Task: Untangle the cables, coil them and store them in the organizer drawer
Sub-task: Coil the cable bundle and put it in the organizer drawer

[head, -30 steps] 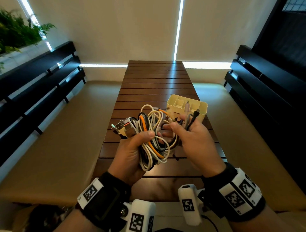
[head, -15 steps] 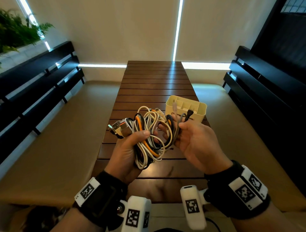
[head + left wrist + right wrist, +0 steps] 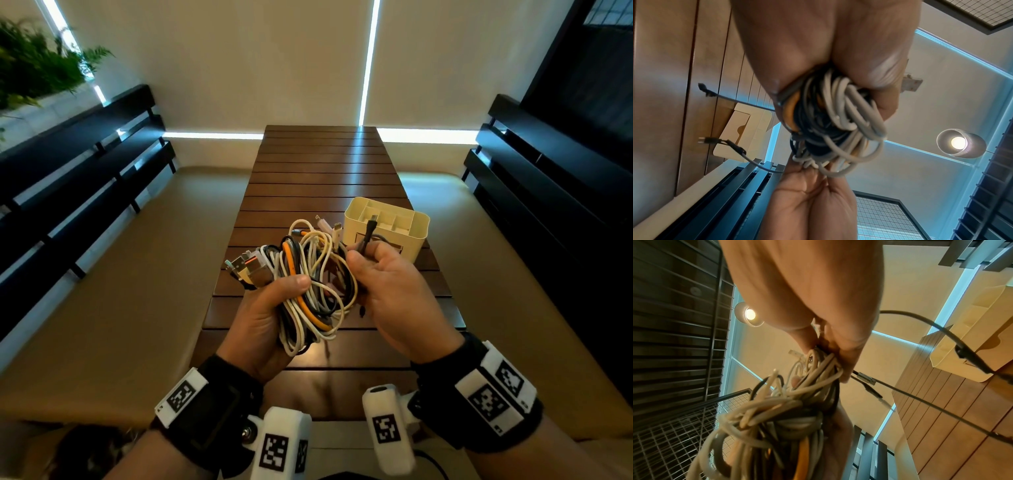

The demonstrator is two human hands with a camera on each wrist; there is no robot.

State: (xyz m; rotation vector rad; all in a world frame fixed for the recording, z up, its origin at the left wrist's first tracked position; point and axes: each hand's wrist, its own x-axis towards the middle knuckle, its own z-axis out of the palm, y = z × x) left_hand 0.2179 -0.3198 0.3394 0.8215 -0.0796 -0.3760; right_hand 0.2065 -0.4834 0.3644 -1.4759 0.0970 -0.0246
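A tangled bundle of white, orange, grey and black cables point(image 3: 308, 284) is held in the air above the wooden table point(image 3: 322, 171). My left hand point(image 3: 270, 318) grips the bundle from the left, thumb over the strands, with USB plugs point(image 3: 245, 269) sticking out to the left. My right hand point(image 3: 387, 287) pinches a dark grey cable point(image 3: 368, 236) whose plug points up in front of the cream organizer point(image 3: 419, 233). The bundle point(image 3: 834, 116) fills the left palm; the bundle point(image 3: 781, 415) hangs below the right fingers.
The cream organizer point(image 3: 970, 344) with open top compartments stands on the slatted table just beyond my hands. Beige cushioned benches point(image 3: 120, 274) with dark slatted backrests point(image 3: 68, 164) run along both sides of the table. A plant point(image 3: 30, 65) is at the far left.
My right hand has moved right and slightly back from the bundle, drawing the dark grey cable end up and apart. The left hand keeps its grip on the bundle.
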